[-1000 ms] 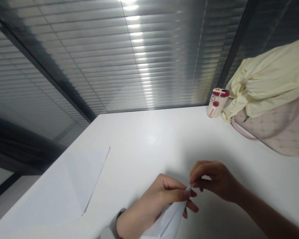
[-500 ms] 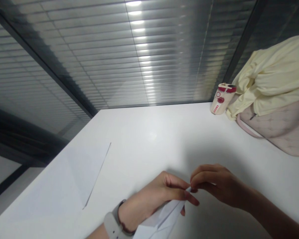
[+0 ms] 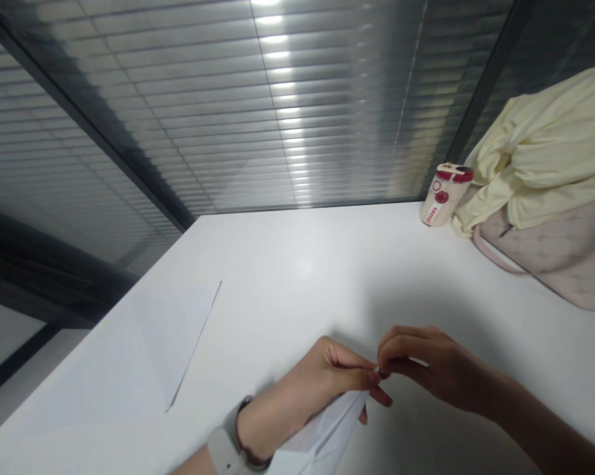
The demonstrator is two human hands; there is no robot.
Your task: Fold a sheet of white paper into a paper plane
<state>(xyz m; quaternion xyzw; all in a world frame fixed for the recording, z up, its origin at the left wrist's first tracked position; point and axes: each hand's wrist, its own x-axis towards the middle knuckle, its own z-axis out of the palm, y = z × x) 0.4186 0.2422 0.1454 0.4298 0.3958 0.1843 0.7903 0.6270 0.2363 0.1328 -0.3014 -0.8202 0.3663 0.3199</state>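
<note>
A folded sheet of white paper (image 3: 330, 429) slants up from the bottom edge, narrowing to a point. My left hand (image 3: 334, 369), with a pale watch on its wrist, grips the paper close to that point between thumb and fingers. At the very tip, the thumb and fingertips of my right hand (image 3: 421, 356) pinch the paper. Both hands' fingertips meet there and partly cover the tip. The paper's lower part runs out of view.
Flat white sheets (image 3: 144, 349) lie on the left of the white table (image 3: 297, 264). A cream and red coffee cup (image 3: 443, 198) stands at the back right, beside a pink quilted bag (image 3: 569, 257) with a pale yellow garment (image 3: 559, 145) on it. Blinds (image 3: 218, 99) rise behind.
My left thumb has slid slightly toward the paper's tip, so less of the tip shows. My right hand has barely moved and still pinches there. The view has shifted a little.
</note>
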